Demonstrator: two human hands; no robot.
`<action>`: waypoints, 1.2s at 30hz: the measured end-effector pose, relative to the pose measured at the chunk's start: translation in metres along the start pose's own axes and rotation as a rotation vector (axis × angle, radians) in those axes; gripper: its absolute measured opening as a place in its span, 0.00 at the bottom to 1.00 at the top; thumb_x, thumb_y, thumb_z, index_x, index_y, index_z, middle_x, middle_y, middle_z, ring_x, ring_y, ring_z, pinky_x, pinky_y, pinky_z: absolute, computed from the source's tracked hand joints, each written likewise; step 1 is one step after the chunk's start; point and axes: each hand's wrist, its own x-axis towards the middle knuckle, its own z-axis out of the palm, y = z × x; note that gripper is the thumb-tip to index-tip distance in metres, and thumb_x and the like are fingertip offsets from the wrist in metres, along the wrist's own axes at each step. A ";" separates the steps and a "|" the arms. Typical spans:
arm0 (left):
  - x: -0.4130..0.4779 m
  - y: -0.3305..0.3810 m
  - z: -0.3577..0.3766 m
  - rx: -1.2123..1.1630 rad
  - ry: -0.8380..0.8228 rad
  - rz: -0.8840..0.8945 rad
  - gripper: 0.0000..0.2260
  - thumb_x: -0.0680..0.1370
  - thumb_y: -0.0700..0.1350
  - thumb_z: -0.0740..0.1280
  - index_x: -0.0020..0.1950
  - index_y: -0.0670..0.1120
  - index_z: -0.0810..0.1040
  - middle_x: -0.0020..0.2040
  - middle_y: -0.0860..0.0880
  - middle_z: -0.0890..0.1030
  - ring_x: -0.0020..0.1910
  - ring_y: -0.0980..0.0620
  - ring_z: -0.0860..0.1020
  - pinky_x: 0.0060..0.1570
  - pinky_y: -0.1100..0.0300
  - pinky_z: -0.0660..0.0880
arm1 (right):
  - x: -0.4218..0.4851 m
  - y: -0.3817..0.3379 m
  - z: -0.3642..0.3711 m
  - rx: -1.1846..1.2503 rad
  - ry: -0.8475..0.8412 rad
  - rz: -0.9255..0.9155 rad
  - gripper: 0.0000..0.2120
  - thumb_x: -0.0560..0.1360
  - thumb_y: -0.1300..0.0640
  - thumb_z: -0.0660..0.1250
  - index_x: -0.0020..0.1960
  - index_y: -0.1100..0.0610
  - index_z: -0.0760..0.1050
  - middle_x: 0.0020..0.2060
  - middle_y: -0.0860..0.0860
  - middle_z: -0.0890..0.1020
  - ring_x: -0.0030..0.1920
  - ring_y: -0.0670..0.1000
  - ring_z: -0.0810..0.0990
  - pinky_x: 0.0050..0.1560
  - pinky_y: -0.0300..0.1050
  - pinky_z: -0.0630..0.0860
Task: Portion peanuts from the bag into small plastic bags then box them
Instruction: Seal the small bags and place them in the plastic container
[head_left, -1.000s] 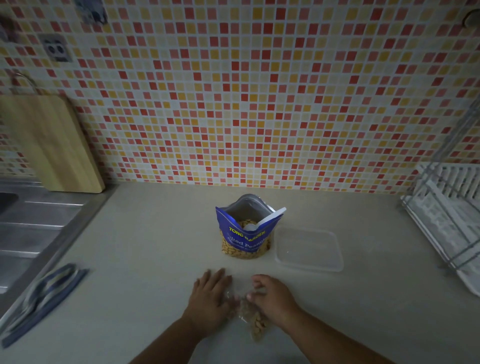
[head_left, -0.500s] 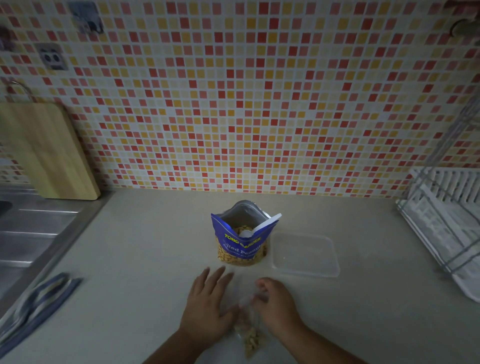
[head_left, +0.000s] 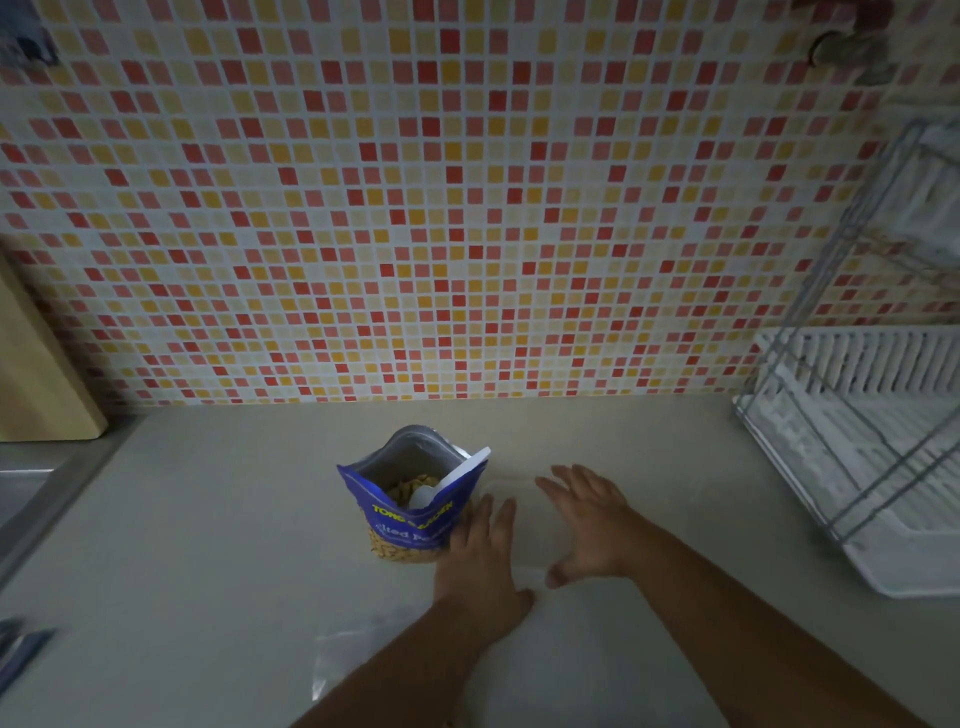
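A blue peanut bag (head_left: 410, 525) stands open on the counter with a white spoon (head_left: 453, 475) leaning inside it. Right of it lies the clear plastic box (head_left: 525, 530), faint and mostly covered by my hands. My left hand (head_left: 480, 564) has straight fingers at the box's left edge, against the peanut bag's lower right corner. My right hand (head_left: 587, 522) is spread flat over the box and holds nothing. A small clear plastic bag (head_left: 337, 657) lies on the counter near me, partly hidden by my left forearm; I cannot see peanuts in it.
A white dish rack (head_left: 862, 467) stands at the right. A wooden cutting board (head_left: 36, 374) leans on the tiled wall at the left, beside the steel sink (head_left: 23, 493). A blue striped cloth (head_left: 21, 654) lies at the near left edge.
Both hands have let go of the small bag with peanuts and moved forward to the clear box. The view has shifted closer to the counter.
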 end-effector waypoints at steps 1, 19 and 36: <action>0.005 0.001 0.000 -0.003 -0.029 -0.024 0.45 0.70 0.58 0.67 0.76 0.53 0.41 0.78 0.48 0.44 0.76 0.42 0.48 0.73 0.50 0.54 | 0.004 0.000 0.002 -0.030 -0.038 -0.013 0.57 0.60 0.33 0.71 0.77 0.47 0.42 0.78 0.52 0.43 0.77 0.56 0.40 0.76 0.53 0.42; -0.065 -0.052 0.040 -0.238 0.203 0.202 0.49 0.61 0.69 0.66 0.76 0.50 0.52 0.70 0.41 0.69 0.68 0.46 0.68 0.62 0.53 0.71 | -0.050 -0.038 0.049 -0.035 -0.050 -0.201 0.54 0.57 0.38 0.72 0.76 0.43 0.46 0.75 0.55 0.49 0.75 0.57 0.48 0.74 0.58 0.41; -0.087 -0.066 0.040 -0.261 0.207 0.119 0.50 0.62 0.62 0.68 0.74 0.56 0.40 0.71 0.46 0.68 0.68 0.41 0.66 0.71 0.51 0.61 | -0.037 -0.015 0.002 0.108 -0.137 -0.046 0.55 0.52 0.28 0.68 0.74 0.39 0.51 0.75 0.53 0.52 0.75 0.55 0.49 0.73 0.52 0.48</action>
